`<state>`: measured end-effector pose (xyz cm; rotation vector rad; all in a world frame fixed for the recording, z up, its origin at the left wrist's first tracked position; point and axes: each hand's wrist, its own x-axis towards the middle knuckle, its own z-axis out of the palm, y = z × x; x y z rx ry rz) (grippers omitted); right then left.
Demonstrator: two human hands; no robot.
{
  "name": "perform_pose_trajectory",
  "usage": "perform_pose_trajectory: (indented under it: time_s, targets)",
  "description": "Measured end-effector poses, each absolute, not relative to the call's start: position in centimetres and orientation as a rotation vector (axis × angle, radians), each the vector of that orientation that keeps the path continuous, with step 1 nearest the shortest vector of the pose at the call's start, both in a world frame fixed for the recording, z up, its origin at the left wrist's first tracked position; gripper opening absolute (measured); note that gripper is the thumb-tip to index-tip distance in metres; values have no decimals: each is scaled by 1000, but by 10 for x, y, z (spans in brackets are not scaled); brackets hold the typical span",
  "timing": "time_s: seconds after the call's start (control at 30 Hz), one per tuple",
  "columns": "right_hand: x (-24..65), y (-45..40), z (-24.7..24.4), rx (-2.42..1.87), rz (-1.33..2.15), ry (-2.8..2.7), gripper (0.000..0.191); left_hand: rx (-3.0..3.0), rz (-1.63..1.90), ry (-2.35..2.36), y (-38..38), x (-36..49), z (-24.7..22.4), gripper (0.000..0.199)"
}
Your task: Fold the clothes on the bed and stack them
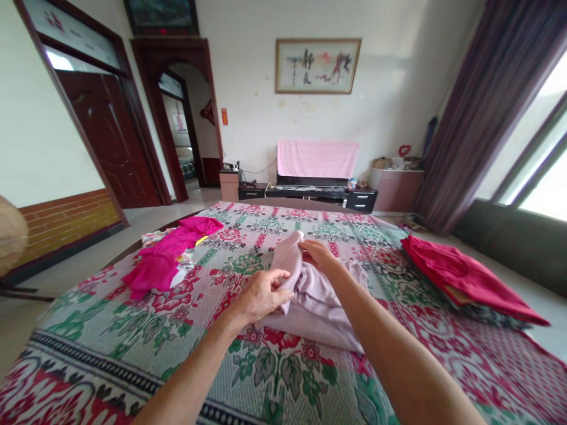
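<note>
A pale pink garment (323,295) lies bunched on the flowered cloth in the middle of the view, one part of it raised. My left hand (266,292) is closed on the near left edge of that raised part, thumb above and fingers beneath. On its far right side, my right hand (316,254) pinches the same garment near the top of the raised fold. Below both hands, the rest of the fabric spreads flat toward the right.
Bright magenta clothes (159,260) lie in a loose heap at the left. A folded red garment (469,277) tops a stack at the right. The flowered cloth (266,366) covers the large table. A low black cabinet (305,192) stands by the far wall.
</note>
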<state>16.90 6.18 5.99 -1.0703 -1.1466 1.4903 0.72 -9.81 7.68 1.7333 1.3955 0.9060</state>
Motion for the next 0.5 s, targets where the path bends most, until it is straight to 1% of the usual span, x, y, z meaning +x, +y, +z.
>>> perform_pose_trajectory:
  time_s: [0.23,0.37,0.5]
  targets:
    - [189,54,32,-1073,1495,-1049,12,1702,864,1362,-97,26,57,57]
    - [188,52,27,-1063,1491,-1043,16,1716,867,1360,-96,27,56,55]
    - [189,51,25,-1030,1434,-1150,15,1761,833,1356,-94,28,49,53]
